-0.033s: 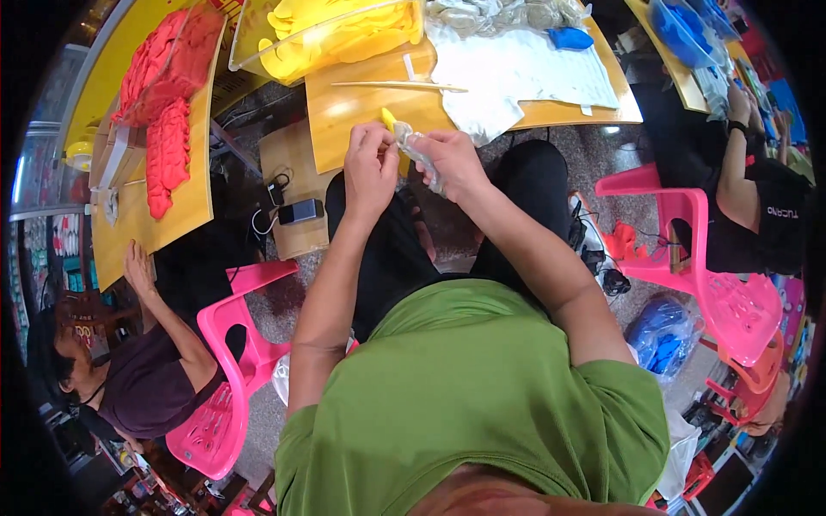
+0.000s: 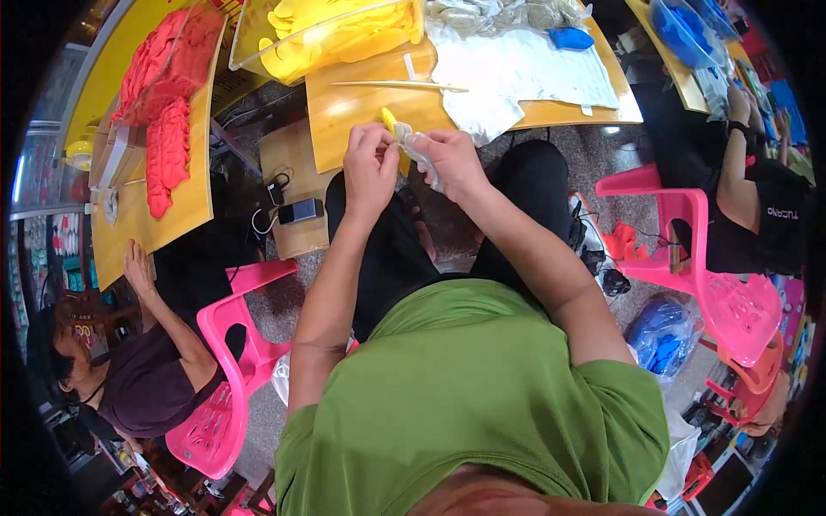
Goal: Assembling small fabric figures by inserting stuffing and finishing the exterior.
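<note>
Over my lap, just off the front edge of the table [image 2: 361,112], both hands are closed. My left hand [image 2: 372,168] pinches a small, soft yellow piece [image 2: 389,119] whose tip sticks up above the fingers. My right hand [image 2: 456,165] grips a crumpled, clear, greyish plastic piece [image 2: 420,153] that meets the yellow one between my hands. Their exact kind cannot be made out. A thin wooden stick [image 2: 396,84] lies on the table beyond my hands. Right of it a white cloth [image 2: 508,77] hangs over the front edge.
A clear bin [image 2: 344,36] of flat yellow pieces stands on the table, near grey plastic-wrapped pieces [image 2: 508,13] and a blue piece [image 2: 570,38]. Red pieces [image 2: 168,155] lie on the left table. People sit at both sides, by pink chairs [image 2: 232,344]. A phone [image 2: 301,211] lies on cardboard below.
</note>
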